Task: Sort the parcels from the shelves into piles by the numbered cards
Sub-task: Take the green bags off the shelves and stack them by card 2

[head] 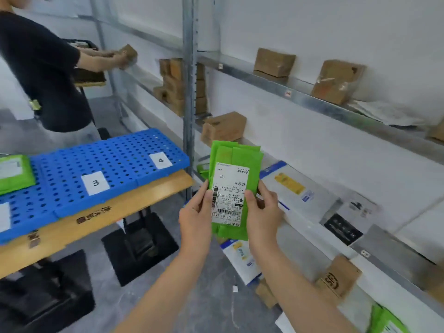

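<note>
I hold a green mailer parcel (pixel 234 164) upright in front of the shelves, its white shipping label facing me. My left hand (pixel 195 212) grips its left edge and my right hand (pixel 263 210) grips its right edge. To the left lies the blue perforated board (pixel 120 155) with a card marked 3 (pixel 95 182) and a card marked 4 (pixel 160 160). Another green parcel (pixel 14 173) lies at the board's left end. A further white card (pixel 4 216) shows at the left edge, its number out of sight.
Metal shelves (pixel 312 99) on the right carry brown boxes (pixel 337 80), white-and-blue mailers (pixel 295 188) and a green mailer (pixel 386 320) low down. A person in black (pixel 40 68) at the left holds a brown box (pixel 128 55). The board rests on a wooden table (pixel 115 207).
</note>
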